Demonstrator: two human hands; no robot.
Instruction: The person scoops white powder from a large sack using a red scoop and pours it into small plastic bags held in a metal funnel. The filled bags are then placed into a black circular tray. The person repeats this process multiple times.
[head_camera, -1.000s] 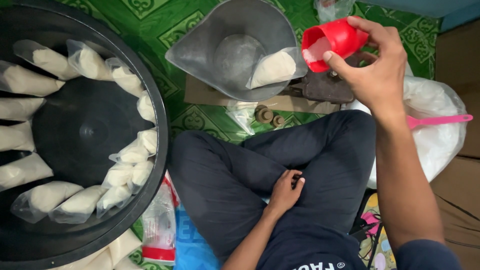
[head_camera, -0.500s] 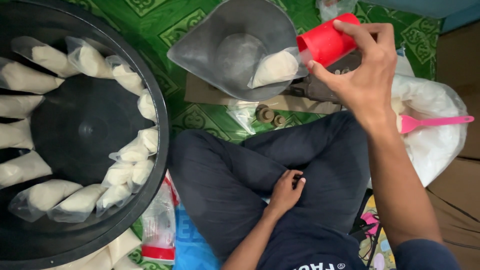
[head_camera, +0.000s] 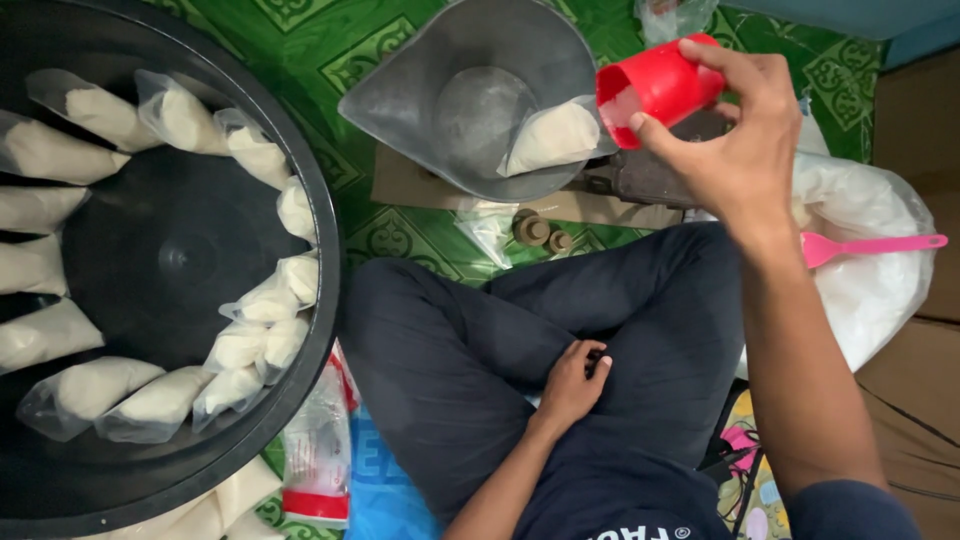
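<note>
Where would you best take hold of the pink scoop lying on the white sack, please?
Grip the pink scoop by its long thin handle, at the free end pointing to the right edge of the view, coming from above. The wider blade end rests on the white sack near the right hand, which holds the red cup; the handle lies roughly flat and uncovered.

1 red cup, 1 pink spoon, 1 scale pan.

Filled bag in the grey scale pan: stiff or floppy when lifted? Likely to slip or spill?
The bag is thin clear plastic bulging with white powder, so it would probably sag and shift. It leans on the pan wall with its mouth apparently unsealed, so tipping may spill it. The smooth film could be slippery.
</note>
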